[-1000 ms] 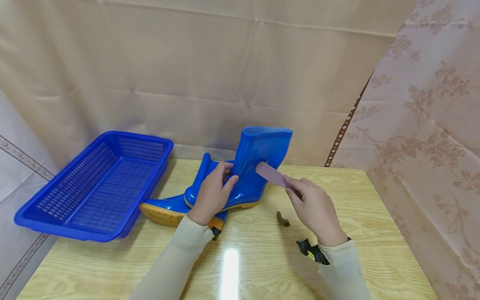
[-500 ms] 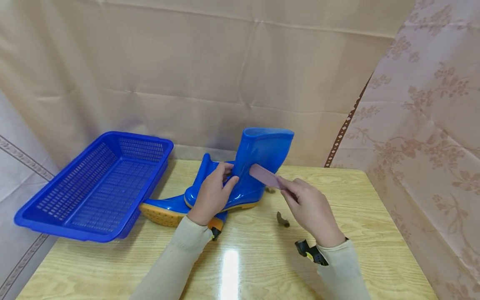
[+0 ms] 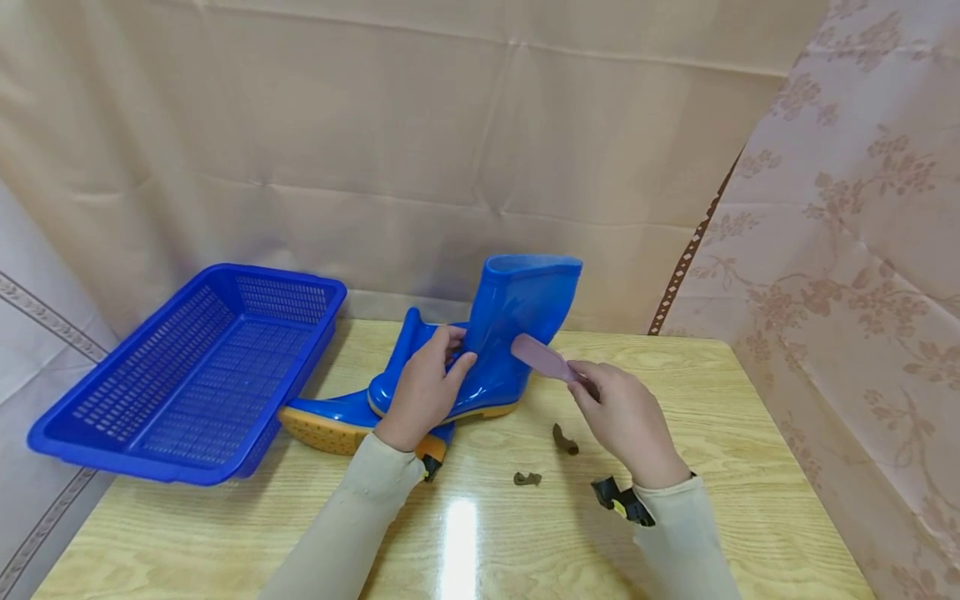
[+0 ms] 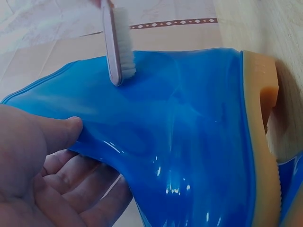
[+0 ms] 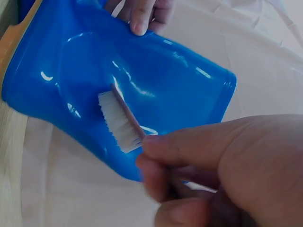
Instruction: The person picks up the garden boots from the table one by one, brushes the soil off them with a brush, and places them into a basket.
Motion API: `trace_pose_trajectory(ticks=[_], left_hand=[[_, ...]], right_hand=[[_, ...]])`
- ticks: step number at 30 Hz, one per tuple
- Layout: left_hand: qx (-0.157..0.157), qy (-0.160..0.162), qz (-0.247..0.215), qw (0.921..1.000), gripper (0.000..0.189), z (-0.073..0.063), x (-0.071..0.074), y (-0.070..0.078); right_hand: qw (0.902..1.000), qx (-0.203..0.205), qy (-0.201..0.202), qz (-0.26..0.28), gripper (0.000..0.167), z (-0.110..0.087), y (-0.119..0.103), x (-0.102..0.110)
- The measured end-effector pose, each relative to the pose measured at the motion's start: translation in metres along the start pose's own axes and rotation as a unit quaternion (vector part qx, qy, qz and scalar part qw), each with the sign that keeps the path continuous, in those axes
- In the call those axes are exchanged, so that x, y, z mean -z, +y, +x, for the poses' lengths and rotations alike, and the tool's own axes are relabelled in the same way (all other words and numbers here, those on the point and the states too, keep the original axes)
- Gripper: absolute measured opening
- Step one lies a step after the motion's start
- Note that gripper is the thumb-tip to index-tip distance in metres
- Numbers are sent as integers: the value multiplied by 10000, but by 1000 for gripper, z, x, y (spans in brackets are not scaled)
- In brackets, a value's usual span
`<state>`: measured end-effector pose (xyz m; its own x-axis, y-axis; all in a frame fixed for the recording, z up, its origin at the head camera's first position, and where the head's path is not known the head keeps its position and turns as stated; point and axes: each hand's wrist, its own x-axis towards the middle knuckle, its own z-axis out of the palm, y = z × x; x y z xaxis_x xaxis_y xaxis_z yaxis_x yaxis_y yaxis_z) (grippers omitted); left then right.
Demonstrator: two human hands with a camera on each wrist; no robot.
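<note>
A blue rain boot [image 3: 517, 304] with a yellow sole stands upright on the table, its opening at the top. My left hand [image 3: 427, 383] grips the front of its shaft, thumb on the near side and fingers round the front edge in the left wrist view. In my right hand [image 3: 626, 412] is a pink-backed scrubbing brush [image 3: 542, 357], held by its handle. The brush's white bristles [image 5: 118, 124] lie against the boot's side, seen in the right wrist view. A second blue boot [image 3: 330, 417] lies on its side behind my left hand, partly hidden.
Two small curled brown pieces lie on the table: one piece [image 3: 566, 439] left of my right hand, another piece [image 3: 527, 479] nearer the front. A blue perforated basket [image 3: 300, 379] stands at the left. A beige curtain [image 3: 375, 150] hangs behind the table.
The brush has moved down-left along the boot, then back right. A brown piece has come from beside the boot to the table nearer me. The left hand has stayed in place.
</note>
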<state>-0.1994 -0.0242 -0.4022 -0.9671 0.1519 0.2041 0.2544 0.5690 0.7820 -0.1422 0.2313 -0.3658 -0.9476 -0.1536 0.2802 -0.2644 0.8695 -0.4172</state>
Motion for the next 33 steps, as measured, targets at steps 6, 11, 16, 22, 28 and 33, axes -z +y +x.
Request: trace_pose_trajectory(ticks=[6,11,16,22,28,33], left_hand=[[-124,-49,3,9999,35,-2,1,2],[-252,-99,-6,9996,31,-2,1,2],[-288,-152,-28,9995,27,-3,2,2],[-357,-143,36,9993,26,-3,1,2],[-314,-99,54,9994,27,-4,2,3],[-319,-151,35,9994,29,-4,2,2]], right_hand=[[9963,837,109,158,20,-3,-7,1],[9949,980,220,-13,21,-2,-9,-2],[9966,815,63,45,19,-1,-9,-6],[9983,216,-482,261,16,0,-7,-7],[9957,89,-921,84,10,-3,-7,-6],[9945,647,-822,51,9,-4,-12,-4]])
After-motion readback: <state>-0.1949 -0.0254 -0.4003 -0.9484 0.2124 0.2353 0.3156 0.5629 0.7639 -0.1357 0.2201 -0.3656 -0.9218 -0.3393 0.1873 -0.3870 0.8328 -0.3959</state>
